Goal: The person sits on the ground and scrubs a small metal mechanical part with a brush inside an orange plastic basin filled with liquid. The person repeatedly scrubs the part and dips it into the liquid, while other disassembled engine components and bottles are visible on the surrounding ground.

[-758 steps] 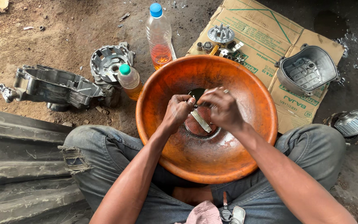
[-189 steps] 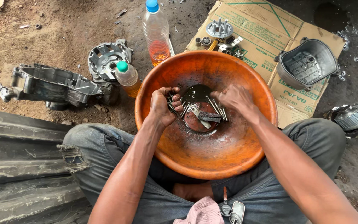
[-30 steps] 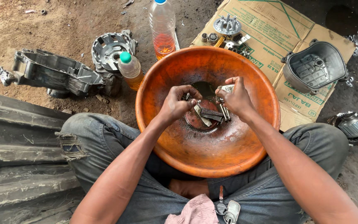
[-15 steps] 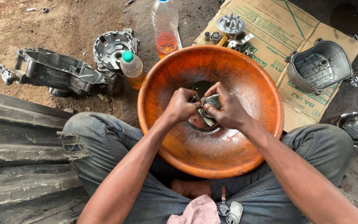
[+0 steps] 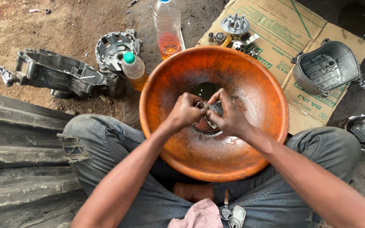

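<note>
Both hands meet over the middle of the orange basin (image 5: 250,80), which rests between the knees of the seated person. The left hand (image 5: 186,111) is closed into a fist, and its fingers curl tightly around one end of a small metal part (image 5: 215,109). The right hand (image 5: 231,117) holds the other end, with the thumb and first fingers pinched narrow on it. The part lies exactly between the two hands, so neither hand is nearer. As far as I can see, its long axis runs from left to right, from one fist to the other, but the fingers hide most of it. The visible piece is grey and dull, wet, with some edges like a machined casting. Under the hands, at the bottom of the basin, there is a dark pool of liquid (image 5: 205,90) and fine black dirt.

Outside the basin, near its far-left rim, a small bottle with a green cap (image 5: 133,69) stands on the ground. A tall clear bottle (image 5: 168,29) with orange liquid stands beyond the far rim. A grey engine cover (image 5: 327,67) lies on the cardboard (image 5: 275,29) at the far right.
</note>
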